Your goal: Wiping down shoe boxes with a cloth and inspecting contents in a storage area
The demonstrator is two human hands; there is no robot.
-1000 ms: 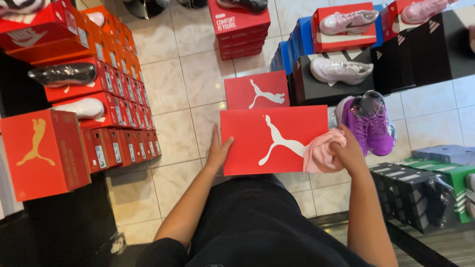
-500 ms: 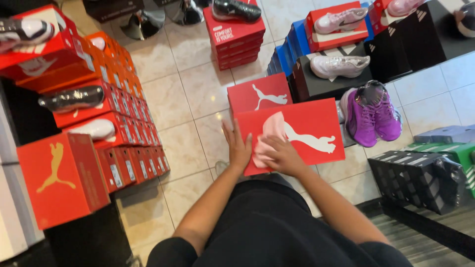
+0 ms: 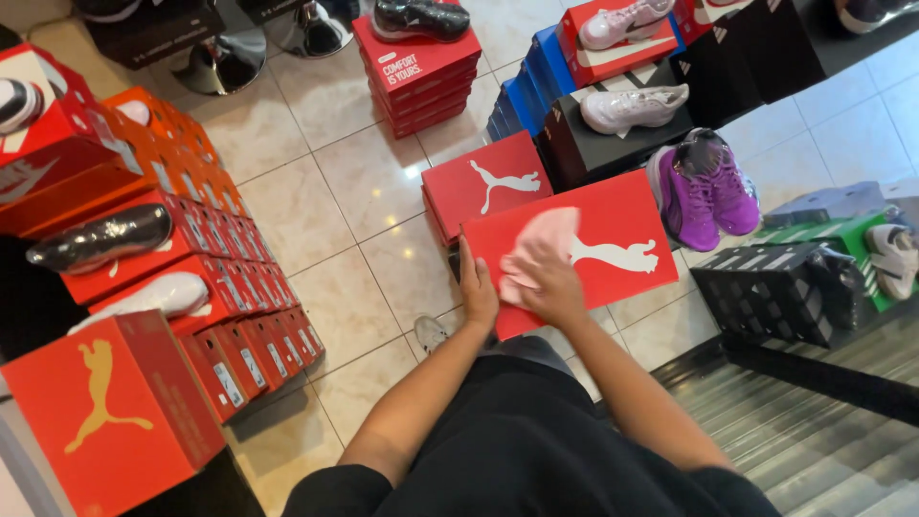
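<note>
I hold a red shoebox [image 3: 613,225] with a white animal logo in front of me. My left hand [image 3: 476,287] grips its left edge. My right hand [image 3: 548,278] presses a pink cloth [image 3: 544,239] flat against the lid, near the box's left half. A second red shoebox [image 3: 483,182] lies just beyond it on the floor.
Stacks of red and orange shoeboxes [image 3: 191,278] with shoes on top fill the left. A pair of purple sneakers [image 3: 704,187] sits right of the box. Black and blue boxes with pale sneakers [image 3: 632,105] stand behind. A black crate [image 3: 775,292] is at the right.
My right hand slid the pink cloth from the box's right edge leftward across the lid. The box tilted slightly and my view shifted.
</note>
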